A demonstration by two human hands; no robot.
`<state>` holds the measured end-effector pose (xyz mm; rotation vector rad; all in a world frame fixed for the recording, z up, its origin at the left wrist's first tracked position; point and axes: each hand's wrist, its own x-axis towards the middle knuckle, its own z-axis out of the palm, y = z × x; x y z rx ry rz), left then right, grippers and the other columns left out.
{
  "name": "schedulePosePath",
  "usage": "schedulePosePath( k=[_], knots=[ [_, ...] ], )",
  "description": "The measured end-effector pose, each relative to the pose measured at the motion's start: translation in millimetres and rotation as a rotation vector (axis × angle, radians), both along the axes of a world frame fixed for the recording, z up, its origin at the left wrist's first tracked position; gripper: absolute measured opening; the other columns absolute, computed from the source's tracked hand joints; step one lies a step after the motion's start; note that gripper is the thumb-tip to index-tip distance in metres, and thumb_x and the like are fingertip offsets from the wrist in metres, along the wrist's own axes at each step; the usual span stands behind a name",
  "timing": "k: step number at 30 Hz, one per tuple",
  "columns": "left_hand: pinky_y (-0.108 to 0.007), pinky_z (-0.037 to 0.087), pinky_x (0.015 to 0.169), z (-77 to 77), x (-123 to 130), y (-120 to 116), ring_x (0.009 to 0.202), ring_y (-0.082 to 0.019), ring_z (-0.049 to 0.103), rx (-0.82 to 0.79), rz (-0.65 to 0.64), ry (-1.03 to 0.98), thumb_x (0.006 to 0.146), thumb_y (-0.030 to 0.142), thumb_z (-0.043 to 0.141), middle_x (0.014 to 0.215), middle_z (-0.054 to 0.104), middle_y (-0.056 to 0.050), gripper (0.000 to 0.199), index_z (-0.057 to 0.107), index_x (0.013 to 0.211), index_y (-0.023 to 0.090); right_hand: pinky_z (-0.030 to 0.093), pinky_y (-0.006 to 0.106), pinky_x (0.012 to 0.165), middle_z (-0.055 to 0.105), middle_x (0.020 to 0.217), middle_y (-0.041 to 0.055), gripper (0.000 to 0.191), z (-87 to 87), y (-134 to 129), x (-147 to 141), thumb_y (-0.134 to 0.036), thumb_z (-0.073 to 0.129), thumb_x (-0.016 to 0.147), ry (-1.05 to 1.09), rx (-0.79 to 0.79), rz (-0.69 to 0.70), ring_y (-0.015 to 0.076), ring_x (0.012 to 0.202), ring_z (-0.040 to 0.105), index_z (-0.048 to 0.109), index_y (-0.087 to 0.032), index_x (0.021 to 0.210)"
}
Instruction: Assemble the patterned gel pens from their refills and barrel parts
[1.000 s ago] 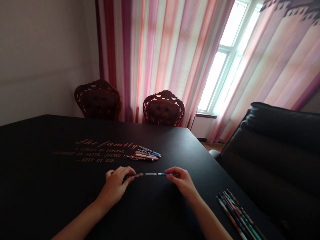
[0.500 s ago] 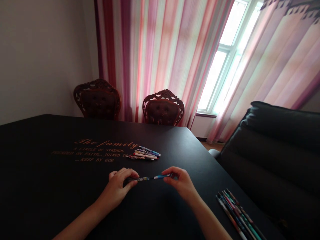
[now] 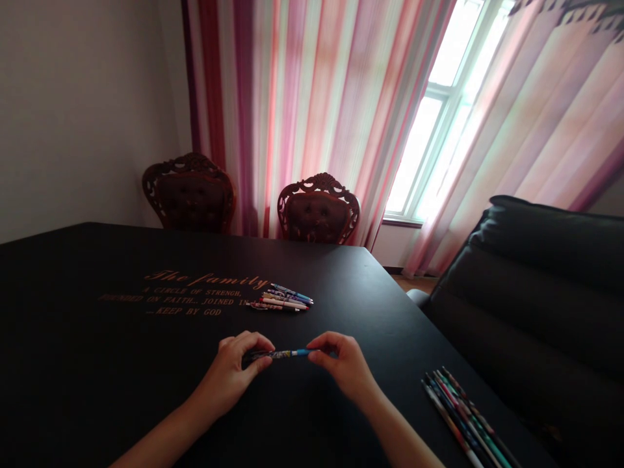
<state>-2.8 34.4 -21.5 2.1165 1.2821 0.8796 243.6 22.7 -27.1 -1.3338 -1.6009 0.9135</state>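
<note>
A pen with a patterned barrel and a light-blue end lies level between my hands, just above the dark table. My left hand is closed on the patterned end, thumb and fingers pinching it. The blue end is pinched by my right hand, whose fingers cover its tip. Beyond the hands, a small pile of pens rests beside the gold lettering on the tabletop.
At the lower right, several more pens lie side by side near the table's right edge. Two carved chairs stand behind the far edge. A black leather seat is to the right.
My right hand has moved left, towards my left hand. The dark stretch that showed between the patterned barrel and the blue part is now covered; the blue part meets the barrel.
</note>
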Motion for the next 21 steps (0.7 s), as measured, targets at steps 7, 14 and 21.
schedulePosePath(
  k=[7, 14, 21],
  knots=[
    [-0.041, 0.040, 0.090, 3.2, 1, -3, 0.090, -0.024, 0.062, 0.067, 0.022, 0.033, 0.082, 0.029, 0.065, 0.090, 0.071, 0.000, 0.009, 0.069, 0.089, 0.027, 0.038, 0.024, 0.053, 0.061, 0.051, 0.0010, 0.052, -10.3, -1, -10, -0.053, 0.045, 0.093, -0.117, 0.013, -0.024, 0.0131, 0.049, 0.053, 0.067, -0.018, 0.061],
    [-0.041, 0.040, 0.091, 2.1, 0, -2, 0.094, -0.025, 0.063, 0.029, 0.054, 0.026, 0.084, 0.035, 0.064, 0.094, 0.072, 0.000, 0.012, 0.069, 0.091, 0.028, 0.036, 0.022, 0.053, 0.056, 0.062, -0.0033, 0.035, -8.5, -1, -5, -0.053, 0.062, 0.083, 0.045, 0.056, 0.053, 0.0122, 0.057, 0.049, 0.065, -0.019, 0.087],
    [-0.042, 0.039, 0.092, 4.3, 0, 1, 0.096, -0.025, 0.062, 0.015, 0.051, 0.023, 0.085, 0.035, 0.063, 0.095, 0.071, 0.000, 0.013, 0.069, 0.093, 0.027, 0.036, 0.024, 0.056, 0.055, 0.060, -0.0027, 0.032, -2.1, -3, -3, -0.047, 0.056, 0.089, -0.024, 0.072, 0.099, 0.0122, 0.057, 0.046, 0.065, -0.019, 0.078]
  ],
)
